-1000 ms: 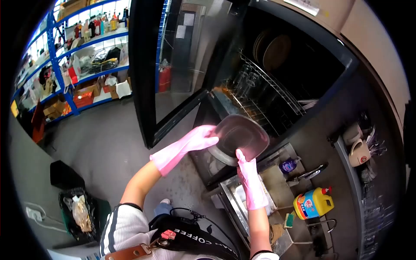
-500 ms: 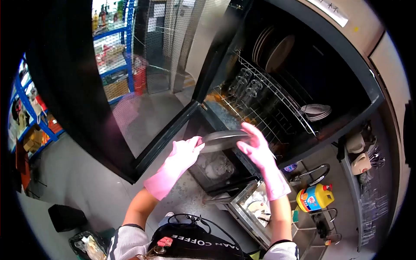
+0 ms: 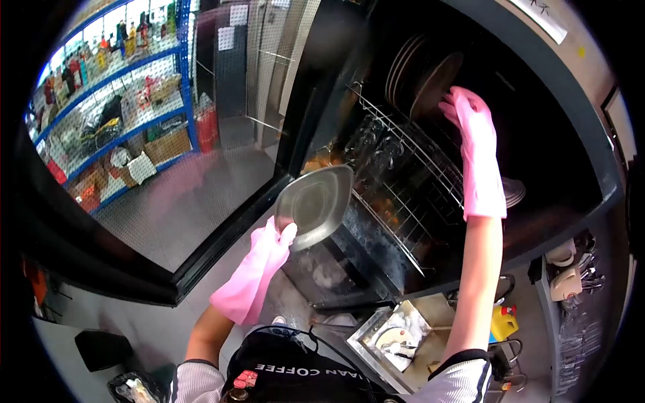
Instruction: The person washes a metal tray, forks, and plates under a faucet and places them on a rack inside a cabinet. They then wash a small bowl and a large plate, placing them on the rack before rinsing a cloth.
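The dish (image 3: 319, 201) is held in the left hand (image 3: 254, 275), before the cabinet (image 3: 592, 141), with the door (image 3: 228, 235) to its left. Plates (image 3: 437, 84) are stood in the cabinet's far part; the right hand (image 3: 478, 154) is placed just right of them, glasses (image 3: 365, 136) nearer and left. Shelves (image 3: 187, 87) are seen far left, behind the door. The sink (image 3: 369, 356) is set near right, mugs (image 3: 566, 285) farther right, the bin (image 3: 119, 383) near left.

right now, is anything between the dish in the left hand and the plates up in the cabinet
In this view, the glasses and wire rack lie between the dish and plates; whether they block it is unclear.
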`<state>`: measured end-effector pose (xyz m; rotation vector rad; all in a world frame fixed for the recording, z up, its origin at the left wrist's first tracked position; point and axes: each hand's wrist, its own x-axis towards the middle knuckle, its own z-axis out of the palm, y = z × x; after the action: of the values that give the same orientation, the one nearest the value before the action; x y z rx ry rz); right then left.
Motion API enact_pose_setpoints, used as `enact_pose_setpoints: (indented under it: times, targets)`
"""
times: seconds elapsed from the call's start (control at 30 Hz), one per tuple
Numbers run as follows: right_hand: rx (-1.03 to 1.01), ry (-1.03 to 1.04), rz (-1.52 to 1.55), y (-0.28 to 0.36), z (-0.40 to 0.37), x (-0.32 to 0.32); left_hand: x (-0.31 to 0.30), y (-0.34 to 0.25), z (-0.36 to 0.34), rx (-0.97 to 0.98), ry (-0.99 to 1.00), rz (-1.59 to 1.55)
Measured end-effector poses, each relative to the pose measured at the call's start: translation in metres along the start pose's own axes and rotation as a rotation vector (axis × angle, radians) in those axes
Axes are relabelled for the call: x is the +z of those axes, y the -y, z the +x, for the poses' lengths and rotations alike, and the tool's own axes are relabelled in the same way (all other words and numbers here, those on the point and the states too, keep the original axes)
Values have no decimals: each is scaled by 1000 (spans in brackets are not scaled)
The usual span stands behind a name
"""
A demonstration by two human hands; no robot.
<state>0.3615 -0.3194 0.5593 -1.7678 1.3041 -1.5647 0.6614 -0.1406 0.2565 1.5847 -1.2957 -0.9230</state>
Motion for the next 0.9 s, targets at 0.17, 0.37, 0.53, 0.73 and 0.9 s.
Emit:
enact_pose_setpoints:
  times: [0.17, 0.37, 0.53, 0.73, 0.9]
  targets:
    - [69, -39, -209, -5, 82, 21, -18, -34, 11, 6, -33, -118]
    - [151, -116, -393, -10, 112, 35, -40, -49, 31, 293, -64, 134]
    - [198, -115, -447, 16, 112, 53, -45, -62, 45, 546, -125, 240]
    - [296, -88, -507, -64, 194, 1, -46, -93, 71, 872, -238, 150]
    - [223, -136, -747, -41, 165, 6, -53, -136, 80, 970, -350, 339]
